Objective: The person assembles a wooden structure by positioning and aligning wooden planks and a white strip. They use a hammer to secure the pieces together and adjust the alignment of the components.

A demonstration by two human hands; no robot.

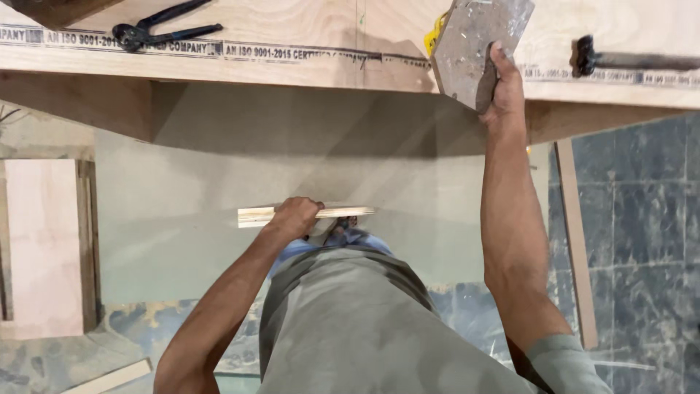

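Observation:
My left hand (294, 217) hangs low in front of me and grips a short pale wood strip (354, 211) around its middle, held level above a grey sheet on the floor. My right hand (500, 89) reaches up to the edge of the plywood workbench (292, 33) and holds a flat grey board piece (477, 44) with a rough, speckled face, thumb over its lower edge. A bit of yellow (435, 33) shows behind the board's left edge.
Black pincers (157, 28) lie on the bench at the top left, and a dark tool (605, 58) lies at the right. A grey sheet (182, 219) covers the floor below. A plywood panel (44, 248) rests at the left, a long wood batten (577, 241) at the right on dark tiles.

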